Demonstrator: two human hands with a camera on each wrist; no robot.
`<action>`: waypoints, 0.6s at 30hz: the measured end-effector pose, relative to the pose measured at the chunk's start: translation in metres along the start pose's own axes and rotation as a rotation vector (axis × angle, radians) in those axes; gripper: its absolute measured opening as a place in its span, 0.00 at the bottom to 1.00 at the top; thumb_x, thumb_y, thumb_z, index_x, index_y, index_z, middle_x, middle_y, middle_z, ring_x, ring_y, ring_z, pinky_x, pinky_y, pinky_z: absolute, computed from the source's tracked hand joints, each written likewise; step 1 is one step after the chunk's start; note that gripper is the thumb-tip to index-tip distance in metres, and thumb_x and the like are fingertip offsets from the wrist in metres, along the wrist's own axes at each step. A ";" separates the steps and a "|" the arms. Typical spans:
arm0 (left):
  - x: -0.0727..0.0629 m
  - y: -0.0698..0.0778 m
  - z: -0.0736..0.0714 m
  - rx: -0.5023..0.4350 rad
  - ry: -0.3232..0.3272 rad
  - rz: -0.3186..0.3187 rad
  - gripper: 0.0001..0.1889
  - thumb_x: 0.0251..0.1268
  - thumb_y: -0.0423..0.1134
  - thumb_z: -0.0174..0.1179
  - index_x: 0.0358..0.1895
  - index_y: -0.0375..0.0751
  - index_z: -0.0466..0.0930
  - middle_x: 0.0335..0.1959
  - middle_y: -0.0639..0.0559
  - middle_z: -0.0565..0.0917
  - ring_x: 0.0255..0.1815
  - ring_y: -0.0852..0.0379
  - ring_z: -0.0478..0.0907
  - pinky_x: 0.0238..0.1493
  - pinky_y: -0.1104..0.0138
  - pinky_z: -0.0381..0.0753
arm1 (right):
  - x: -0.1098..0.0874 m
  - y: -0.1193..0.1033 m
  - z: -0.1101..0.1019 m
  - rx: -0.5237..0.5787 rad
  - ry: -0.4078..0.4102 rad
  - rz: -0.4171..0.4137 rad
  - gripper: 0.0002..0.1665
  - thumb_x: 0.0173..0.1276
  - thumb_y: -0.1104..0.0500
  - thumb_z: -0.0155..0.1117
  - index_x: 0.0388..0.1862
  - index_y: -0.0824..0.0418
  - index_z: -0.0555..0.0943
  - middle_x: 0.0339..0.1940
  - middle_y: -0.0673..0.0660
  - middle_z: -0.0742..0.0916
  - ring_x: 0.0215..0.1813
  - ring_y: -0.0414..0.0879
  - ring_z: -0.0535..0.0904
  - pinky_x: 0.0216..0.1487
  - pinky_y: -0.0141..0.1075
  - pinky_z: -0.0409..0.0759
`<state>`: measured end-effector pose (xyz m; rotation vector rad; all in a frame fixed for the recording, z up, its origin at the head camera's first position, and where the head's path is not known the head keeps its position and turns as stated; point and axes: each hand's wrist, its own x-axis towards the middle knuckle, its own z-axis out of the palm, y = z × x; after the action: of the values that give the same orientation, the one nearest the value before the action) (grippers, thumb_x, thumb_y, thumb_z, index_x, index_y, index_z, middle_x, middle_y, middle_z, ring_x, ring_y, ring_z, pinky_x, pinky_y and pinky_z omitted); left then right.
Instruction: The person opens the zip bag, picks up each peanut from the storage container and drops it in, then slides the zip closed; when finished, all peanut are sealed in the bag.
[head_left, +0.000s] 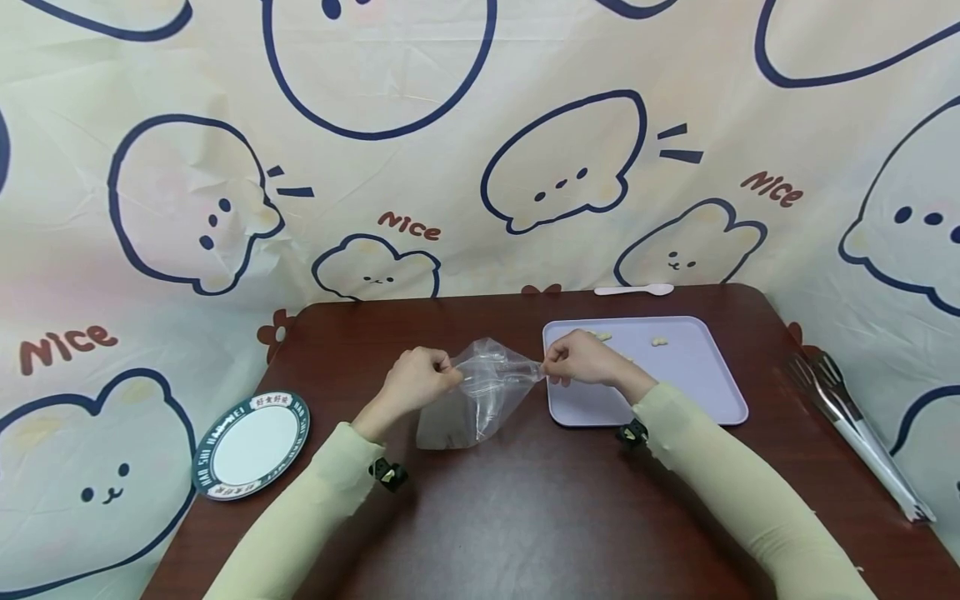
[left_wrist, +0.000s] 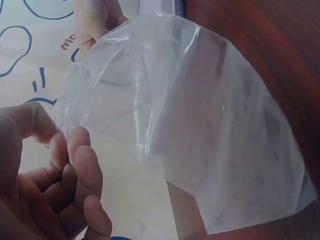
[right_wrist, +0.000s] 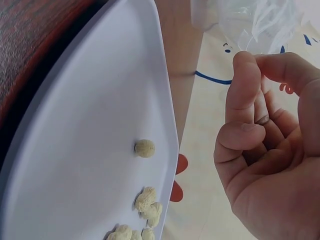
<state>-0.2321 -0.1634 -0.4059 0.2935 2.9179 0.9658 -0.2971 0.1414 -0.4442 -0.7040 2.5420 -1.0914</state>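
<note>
Item one: a single clear plastic bag [head_left: 487, 396], suspended between both hands just left of the tray, above the table [head_left: 517, 517]. Its lower corner hangs to the left; whether it touches the tabletop cannot be told.

Hands, two. The left hand [head_left: 412, 383] pinches the bag's edge between thumb and forefinger, remaining fingers loosely curled. The right hand [head_left: 588, 360] pinches the bag's opposite end between thumb and forefinger, near the tray's left edge. Each wrist carries one black wrist device [head_left: 388, 474], two in total, at the cuffs of pale green sleeves [head_left: 322, 508].

Lavender tray, one [head_left: 652, 387], rectangular with rounded corners. On it lie peanuts in their shells [right_wrist: 145, 148]: one set apart and at least four clustered near the rim in the right wrist view. The cluster overlaps and runs out of frame, so the full count cannot be fixed.

Round plate, one [head_left: 255, 446], at the table's left edge: white centre, dark green rim. Two rim panels bear Chinese characters, the upper appearing to read 好食好味; Latin capitals between them are only partly legible.

Pale spoon, one [head_left: 633, 290], at the far edge behind the tray. Metal tongs, one pair [head_left: 862, 433], with fork-like ends, along the right edge.

Backdrop cloth [head_left: 427, 175]: cartoon figures, the word "Nice" printed three times in the head view.
</note>
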 end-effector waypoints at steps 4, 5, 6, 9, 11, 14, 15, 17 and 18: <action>-0.001 -0.001 -0.001 0.018 -0.032 -0.010 0.14 0.56 0.48 0.61 0.15 0.51 0.73 0.14 0.60 0.76 0.18 0.60 0.66 0.19 0.68 0.60 | -0.001 0.002 -0.001 -0.002 0.005 0.011 0.12 0.67 0.55 0.64 0.29 0.61 0.88 0.19 0.48 0.87 0.23 0.42 0.82 0.27 0.34 0.71; -0.001 -0.001 -0.002 0.020 -0.039 -0.010 0.14 0.57 0.47 0.61 0.15 0.51 0.74 0.14 0.60 0.76 0.18 0.60 0.66 0.18 0.68 0.60 | -0.001 0.002 -0.001 -0.001 0.007 0.012 0.12 0.67 0.56 0.64 0.29 0.61 0.88 0.19 0.48 0.87 0.23 0.43 0.82 0.27 0.34 0.71; -0.002 -0.001 -0.002 0.021 -0.042 -0.008 0.14 0.57 0.47 0.61 0.15 0.51 0.74 0.14 0.60 0.76 0.18 0.60 0.66 0.19 0.68 0.60 | -0.001 0.002 -0.001 -0.001 0.009 0.011 0.12 0.67 0.56 0.64 0.29 0.61 0.88 0.19 0.48 0.87 0.23 0.42 0.82 0.27 0.34 0.71; -0.002 -0.001 -0.003 0.020 -0.033 0.017 0.13 0.58 0.46 0.62 0.18 0.51 0.76 0.15 0.59 0.76 0.19 0.60 0.68 0.21 0.68 0.63 | -0.001 0.000 -0.001 0.003 0.022 0.002 0.11 0.66 0.57 0.63 0.29 0.61 0.87 0.19 0.48 0.87 0.23 0.43 0.82 0.27 0.34 0.71; -0.001 -0.001 -0.002 0.013 -0.013 0.049 0.09 0.58 0.44 0.63 0.22 0.50 0.78 0.19 0.58 0.78 0.20 0.60 0.71 0.24 0.67 0.68 | -0.001 -0.001 0.000 0.000 0.032 -0.008 0.10 0.66 0.57 0.63 0.28 0.59 0.87 0.19 0.50 0.87 0.23 0.43 0.82 0.27 0.34 0.71; 0.000 0.000 0.001 -0.009 0.017 0.099 0.04 0.57 0.41 0.64 0.29 0.48 0.80 0.26 0.55 0.84 0.26 0.61 0.78 0.31 0.66 0.76 | -0.001 -0.005 0.002 0.012 0.040 -0.020 0.10 0.66 0.58 0.61 0.27 0.55 0.87 0.20 0.51 0.87 0.23 0.43 0.82 0.27 0.34 0.69; 0.000 0.001 0.003 -0.021 0.023 0.113 0.03 0.57 0.39 0.64 0.31 0.48 0.80 0.29 0.55 0.85 0.28 0.61 0.79 0.33 0.66 0.78 | 0.000 -0.006 0.003 0.021 0.040 -0.022 0.10 0.66 0.58 0.61 0.27 0.54 0.87 0.20 0.51 0.87 0.23 0.43 0.82 0.26 0.34 0.68; 0.000 0.002 0.006 -0.044 0.034 0.147 0.04 0.58 0.36 0.64 0.33 0.47 0.78 0.31 0.53 0.86 0.32 0.60 0.81 0.35 0.66 0.80 | 0.000 -0.008 0.004 0.041 0.036 -0.027 0.10 0.67 0.59 0.61 0.28 0.53 0.86 0.22 0.52 0.87 0.24 0.44 0.82 0.26 0.33 0.67; 0.000 0.003 0.008 -0.050 0.038 0.169 0.05 0.58 0.34 0.63 0.33 0.46 0.77 0.31 0.53 0.85 0.33 0.60 0.81 0.35 0.66 0.80 | 0.001 -0.009 0.005 0.056 0.032 -0.029 0.10 0.67 0.59 0.61 0.28 0.54 0.86 0.22 0.54 0.88 0.24 0.44 0.83 0.26 0.33 0.68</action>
<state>-0.2312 -0.1565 -0.4103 0.5319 2.9354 1.0755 -0.2926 0.1325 -0.4411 -0.7160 2.5243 -1.1880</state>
